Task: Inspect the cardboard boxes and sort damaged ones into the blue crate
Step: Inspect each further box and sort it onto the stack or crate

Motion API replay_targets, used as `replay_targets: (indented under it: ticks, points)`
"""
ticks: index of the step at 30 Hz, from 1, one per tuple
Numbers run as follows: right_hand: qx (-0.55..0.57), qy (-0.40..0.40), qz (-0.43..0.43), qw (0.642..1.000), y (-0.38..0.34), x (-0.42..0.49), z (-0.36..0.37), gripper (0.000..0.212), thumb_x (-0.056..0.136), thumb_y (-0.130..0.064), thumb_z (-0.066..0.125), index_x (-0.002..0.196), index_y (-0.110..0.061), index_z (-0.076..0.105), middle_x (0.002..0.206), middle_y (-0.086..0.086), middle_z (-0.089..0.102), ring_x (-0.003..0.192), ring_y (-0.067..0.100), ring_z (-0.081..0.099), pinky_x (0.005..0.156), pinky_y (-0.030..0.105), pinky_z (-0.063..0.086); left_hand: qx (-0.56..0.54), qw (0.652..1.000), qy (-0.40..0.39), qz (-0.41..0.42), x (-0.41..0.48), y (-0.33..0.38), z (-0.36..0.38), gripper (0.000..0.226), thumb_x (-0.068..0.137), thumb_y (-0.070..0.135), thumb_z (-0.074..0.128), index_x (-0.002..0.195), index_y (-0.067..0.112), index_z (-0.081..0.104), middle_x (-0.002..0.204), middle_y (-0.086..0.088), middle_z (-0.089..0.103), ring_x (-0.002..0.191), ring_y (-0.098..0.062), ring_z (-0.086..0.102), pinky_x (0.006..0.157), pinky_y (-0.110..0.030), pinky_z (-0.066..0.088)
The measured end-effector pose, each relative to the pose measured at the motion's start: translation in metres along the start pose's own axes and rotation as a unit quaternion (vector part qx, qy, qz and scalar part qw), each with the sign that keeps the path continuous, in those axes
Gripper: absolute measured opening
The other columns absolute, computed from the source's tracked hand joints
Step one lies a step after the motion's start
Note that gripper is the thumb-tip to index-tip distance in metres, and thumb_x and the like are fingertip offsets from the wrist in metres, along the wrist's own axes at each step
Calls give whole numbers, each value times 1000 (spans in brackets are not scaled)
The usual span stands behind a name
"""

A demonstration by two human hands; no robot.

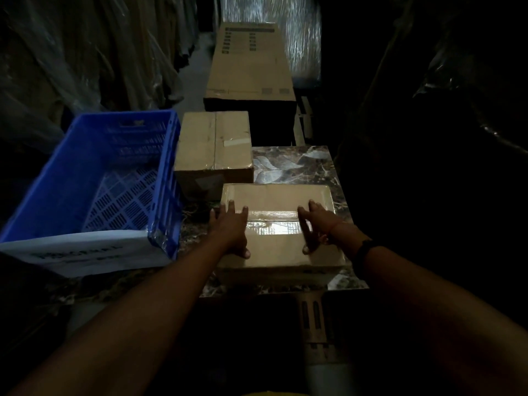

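Resting flat on the near box (274,247), the left hand (231,230) and right hand (317,224) show a wide grip, fingers straight. The box lies on the bench (294,164), its taped seam running left to right, with the crate (65,178) to its left.

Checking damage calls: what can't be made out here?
Head view only.
Lettering on white label of blue plastic crate: blurred.
Sides and underside of taped brown cardboard box: hidden; top partly covered by left hand and right hand.
Print on long brown far carton: too small.
Right side: darkness.
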State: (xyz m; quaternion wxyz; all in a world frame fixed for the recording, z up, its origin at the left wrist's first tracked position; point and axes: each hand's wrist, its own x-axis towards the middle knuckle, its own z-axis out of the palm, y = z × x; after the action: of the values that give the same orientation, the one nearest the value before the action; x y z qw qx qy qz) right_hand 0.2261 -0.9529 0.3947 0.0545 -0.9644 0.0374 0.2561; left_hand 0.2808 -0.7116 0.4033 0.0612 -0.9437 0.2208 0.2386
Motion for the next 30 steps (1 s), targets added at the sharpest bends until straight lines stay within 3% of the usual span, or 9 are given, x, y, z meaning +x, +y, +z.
replay_targets:
  ticks: [2, 5, 8, 11, 16, 18, 20, 22, 30]
  points:
    - [45, 6, 23, 999, 6, -12, 2, 66, 100, -32, 46, 154, -16, 11, 162, 10, 0, 149, 26, 3, 120, 42, 11, -39, 999, 8, 1, -5, 4, 3, 122, 70, 52, 80, 156, 26, -2, 162, -15, -16, 148, -40, -11, 118, -55, 1]
    - [39, 21, 50, 998, 11, -25, 17, 86, 93, -46, 53, 154, -15, 1, 160, 20, -7, 148, 34, -3, 118, 50, 10, -123, 992, 4, 15, -9, 0, 23, 118, 74, 71, 64, 155, 27, -9, 159, -14, -25, 146, -40, -20, 118, -55, 0]
    - [40, 45, 44, 997, 7, -38, 41, 111, 77, -80, 38, 153, -15, -10, 158, 20, -19, 146, 35, -18, 117, 49, 0, -105, 993, 54, 18, -14, -5, 53, 118, 64, 98, 21, 153, 30, -18, 158, -10, -30, 145, -33, -28, 119, -55, -3]
    - [43, 57, 39, 997, 6, -36, 51, 118, 62, -86, 16, 153, -15, -12, 157, 18, -23, 145, 34, -22, 117, 48, -1, -109, 989, 97, 30, -12, -7, 68, 122, 51, 99, -9, 153, 32, -16, 159, -7, -29, 145, -29, -30, 119, -52, -4]
    - [26, 50, 51, 997, 4, -32, 48, 105, 80, -77, 29, 153, -13, -12, 156, 21, -23, 145, 35, -22, 117, 48, -5, -104, 990, 89, 28, -8, -9, 64, 111, 66, 95, 6, 154, 30, -13, 159, -9, -28, 143, -30, -32, 118, -51, -10]
    - [11, 63, 42, 997, -3, -35, 50, 106, 75, -79, 14, 152, -11, -12, 157, 21, -20, 146, 34, -19, 117, 49, -6, -100, 988, 115, 23, -14, -3, 67, 104, 73, 91, 7, 155, 30, -10, 160, -11, -25, 145, -32, -28, 118, -50, -11]
    - [23, 87, 30, 995, -14, -37, 59, 114, 62, -79, -3, 152, -9, -11, 158, 20, -17, 147, 33, -17, 117, 49, -6, -87, 984, 151, 30, -22, 7, 73, 108, 66, 89, -15, 156, 30, -5, 162, -12, -17, 147, -33, -22, 118, -49, -9]
    - [34, 127, 35, 991, -21, -37, 70, 113, 62, -77, -7, 152, -8, -9, 159, 19, -15, 147, 31, -16, 117, 48, -7, -78, 982, 171, 33, -25, 12, 77, 110, 63, 86, -24, 156, 31, -3, 163, -10, -11, 149, -31, -17, 119, -49, -6]
    - [26, 151, 37, 987, -20, -35, 75, 111, 67, -78, -10, 153, -8, -4, 160, 18, -11, 148, 31, -12, 118, 47, -5, -81, 984, 157, 31, -18, 12, 80, 101, 68, 83, -9, 155, 32, -5, 163, -8, -13, 149, -29, -16, 119, -50, -7]
